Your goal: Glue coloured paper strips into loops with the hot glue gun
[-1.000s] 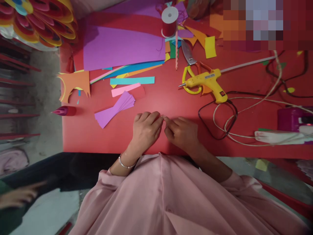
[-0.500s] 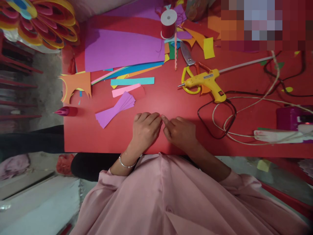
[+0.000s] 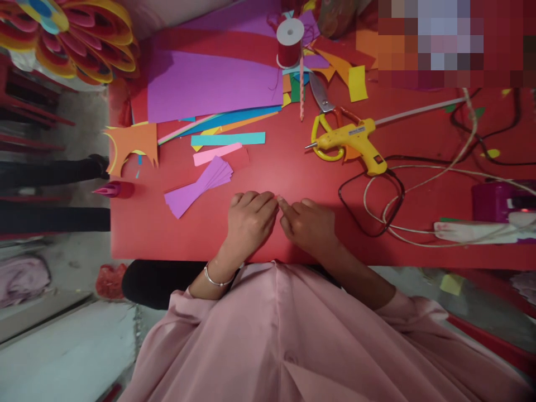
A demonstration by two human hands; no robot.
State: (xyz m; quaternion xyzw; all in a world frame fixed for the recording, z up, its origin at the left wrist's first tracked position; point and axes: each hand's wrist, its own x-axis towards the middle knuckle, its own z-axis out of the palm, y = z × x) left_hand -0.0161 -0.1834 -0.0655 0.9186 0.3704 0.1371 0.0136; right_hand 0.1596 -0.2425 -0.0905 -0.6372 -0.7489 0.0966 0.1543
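My left hand (image 3: pixel 250 222) and my right hand (image 3: pixel 309 226) rest side by side on the red table (image 3: pixel 293 173) near its front edge. Their fingertips meet over a small pinkish piece (image 3: pixel 277 197), mostly hidden under the fingers. Both hands have their fingers curled and pressed together. A fan of purple paper strips (image 3: pixel 199 187) lies just left of my left hand.
A yellow glue gun (image 3: pixel 349 139) and scissors (image 3: pixel 324 100) lie behind my right hand, with cables (image 3: pixel 385 201) to the right. Coloured paper sheets (image 3: pixel 209 84), a red ribbon spool (image 3: pixel 290 42) and a paper flower (image 3: pixel 71 33) sit at the back. Another person's dark-clad legs (image 3: pixel 50 190) stand left.
My hands have barely moved. At the left, another person has shifted: the hand seen low down is gone and dark legs now stand beside the table.
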